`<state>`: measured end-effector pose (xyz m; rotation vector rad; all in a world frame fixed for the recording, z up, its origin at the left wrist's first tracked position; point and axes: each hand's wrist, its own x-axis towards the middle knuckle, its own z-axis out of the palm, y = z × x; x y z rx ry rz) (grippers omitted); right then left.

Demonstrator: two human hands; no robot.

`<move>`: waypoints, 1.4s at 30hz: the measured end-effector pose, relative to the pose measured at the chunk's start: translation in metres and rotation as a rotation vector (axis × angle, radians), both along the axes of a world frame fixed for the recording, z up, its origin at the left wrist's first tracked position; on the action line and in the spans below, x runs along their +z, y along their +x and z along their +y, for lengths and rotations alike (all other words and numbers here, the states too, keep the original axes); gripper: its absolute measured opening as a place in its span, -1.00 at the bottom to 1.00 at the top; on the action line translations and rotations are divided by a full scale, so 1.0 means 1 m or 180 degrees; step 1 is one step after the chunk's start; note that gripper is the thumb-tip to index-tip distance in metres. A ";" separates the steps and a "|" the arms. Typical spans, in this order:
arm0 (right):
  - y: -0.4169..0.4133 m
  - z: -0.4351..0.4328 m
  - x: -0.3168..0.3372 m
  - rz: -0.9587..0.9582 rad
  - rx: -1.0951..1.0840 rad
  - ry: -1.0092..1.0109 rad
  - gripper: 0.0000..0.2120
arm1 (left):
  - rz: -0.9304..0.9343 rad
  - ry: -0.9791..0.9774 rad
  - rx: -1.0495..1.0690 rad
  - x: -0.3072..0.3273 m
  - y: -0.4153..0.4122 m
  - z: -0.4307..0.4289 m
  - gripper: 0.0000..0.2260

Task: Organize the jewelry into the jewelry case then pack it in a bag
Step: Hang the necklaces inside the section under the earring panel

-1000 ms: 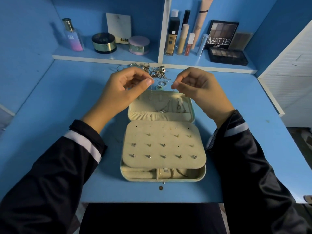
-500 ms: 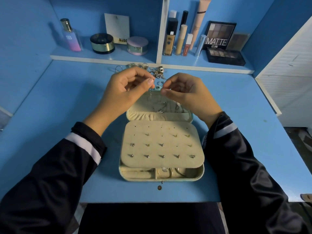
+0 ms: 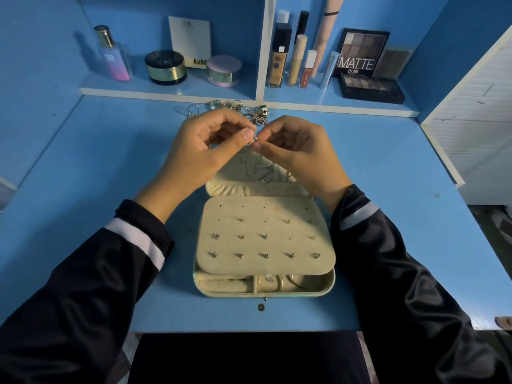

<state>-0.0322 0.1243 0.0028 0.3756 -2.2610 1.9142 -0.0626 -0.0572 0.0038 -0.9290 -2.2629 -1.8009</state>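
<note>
Above the lid of the open jewelry case [image 3: 264, 294], we see the left hand [image 3: 205, 151] and right hand [image 3: 300, 155] meet, thumb and forefinger of each curled to pinch a small silver piece [image 3: 255, 138] (a chain's clasp, we guess). Studs dot the earring panel [image 3: 252, 227] and chains lie in the lid, so we judge sorting partly done. A loose heap [image 3: 250, 113] waits near the shelf [image 3: 171, 91], and no bag shows. Around it all is a blue desk [image 3: 388, 176], with cosmetics [image 3: 277, 56] lined up behind.
</note>
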 end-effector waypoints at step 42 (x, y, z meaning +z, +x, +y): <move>-0.008 0.026 -0.003 -0.0024 -0.0993 0.1534 -0.85 | 0.0953 -0.1657 0.0633 -0.013 -0.026 -0.011 -0.88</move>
